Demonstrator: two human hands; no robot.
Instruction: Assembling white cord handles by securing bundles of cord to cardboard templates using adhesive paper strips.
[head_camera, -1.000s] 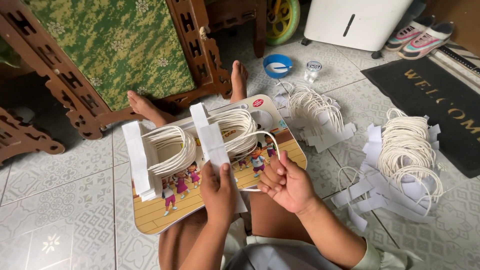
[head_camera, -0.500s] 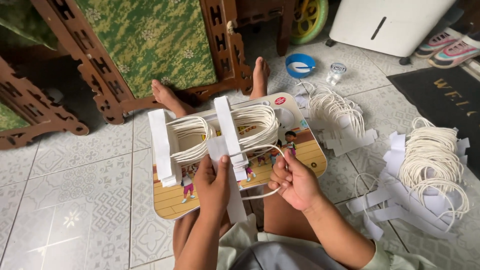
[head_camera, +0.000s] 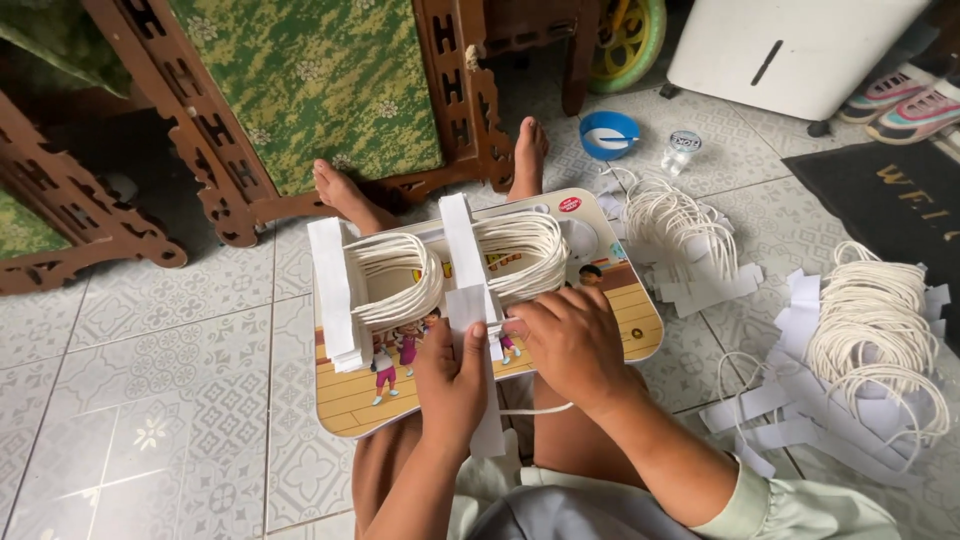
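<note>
White cord and stiff paper make up the work: on a rounded lap tray with a glossy cartoon print (head_camera: 620, 330), resting across the person's legs, loops of white cotton cord (head_camera: 400, 280) hang from two stacks of white paper strips (head_camera: 335, 290). The left hand (head_camera: 450, 385) has its fingers closed around the middle stack of strips (head_camera: 462, 250), pinning it upright. The right hand (head_camera: 575, 345) presses curled fingers beside it, pinching a thin loose cord end (head_camera: 535, 409), as far as can be seen. Judged from this, another corded strip is being added to the stack, and alignment matters most. Finished bundles (head_camera: 870, 340) lie on the patterned grey floor tiles (head_camera: 150, 400).
</note>
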